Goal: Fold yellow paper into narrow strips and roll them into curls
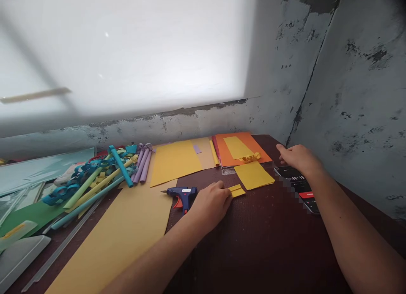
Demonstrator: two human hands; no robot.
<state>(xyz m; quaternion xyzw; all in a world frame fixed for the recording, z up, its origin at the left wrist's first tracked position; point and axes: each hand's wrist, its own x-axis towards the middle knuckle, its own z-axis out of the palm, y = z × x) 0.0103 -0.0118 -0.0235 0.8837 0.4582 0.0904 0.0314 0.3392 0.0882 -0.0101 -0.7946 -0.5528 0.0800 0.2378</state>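
My left hand (215, 200) rests on the dark tabletop with its fingers curled over a small folded strip of yellow paper (237, 190). Its fingertips are partly hidden. Just left of it lies a blue glue gun (182, 194) with an orange trigger, nozzle pointing left. Above the far end of a phone (296, 184) showing a running timer is my right hand (300, 159). Its visible fingertips are a little apart and nothing shows between them. A stack of yellow paper squares (254, 175) sits between the two hands.
Behind lie orange sheets (234, 148), a yellow sheet (176, 161) and a yellow paper roll (214, 153). Purple paper rolls (143, 164) and a heap of coiled teal strips (60, 193) are at left. A large tan sheet (127, 226) covers the near left. Walls (358, 116) border the table.
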